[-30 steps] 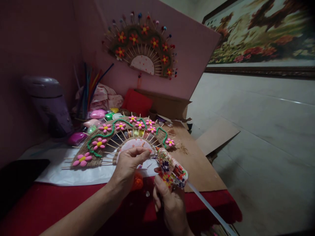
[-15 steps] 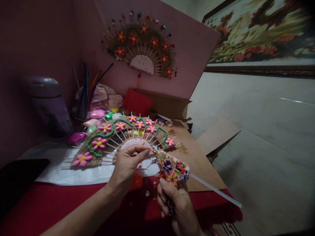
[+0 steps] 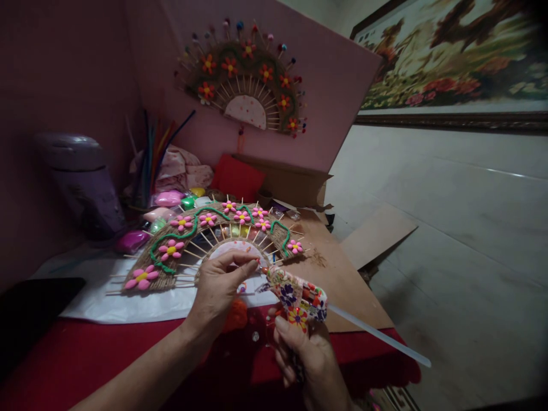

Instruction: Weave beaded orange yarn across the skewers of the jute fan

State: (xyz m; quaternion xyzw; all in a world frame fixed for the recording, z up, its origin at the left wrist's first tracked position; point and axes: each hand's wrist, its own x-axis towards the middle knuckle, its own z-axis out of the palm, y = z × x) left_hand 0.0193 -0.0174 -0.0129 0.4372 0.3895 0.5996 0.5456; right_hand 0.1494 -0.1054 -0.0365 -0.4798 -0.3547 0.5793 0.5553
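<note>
My right hand (image 3: 310,354) is wrapped round the handle of a flower-patterned hot glue gun (image 3: 295,294). A long glue stick (image 3: 381,334) sticks out of its back end. My left hand (image 3: 226,282) pinches a tiny orange-red piece (image 3: 258,261), too small to name, close to the gun's nozzle. Behind both hands lies a fan-shaped craft (image 3: 156,251) of twine and thin sticks, with pink flowers (image 3: 171,249) and a wavy green strip (image 3: 188,233) on it. My left hand hides part of its pale dotted centre (image 3: 235,248).
A finished-looking fan (image 3: 246,68) hangs on the pink board behind. Bright clay packets (image 3: 169,198), pipe cleaners (image 3: 156,154) and a purple container (image 3: 81,177) stand at the left. Brown cardboard (image 3: 342,285) covers the right side, and an orange lump (image 3: 235,315) lies near my left wrist.
The glue gun has tipped slightly, its nozzle a little lower and its glue stick shifted right and down. My left hand still pinches the tiny piece beside the nozzle.
</note>
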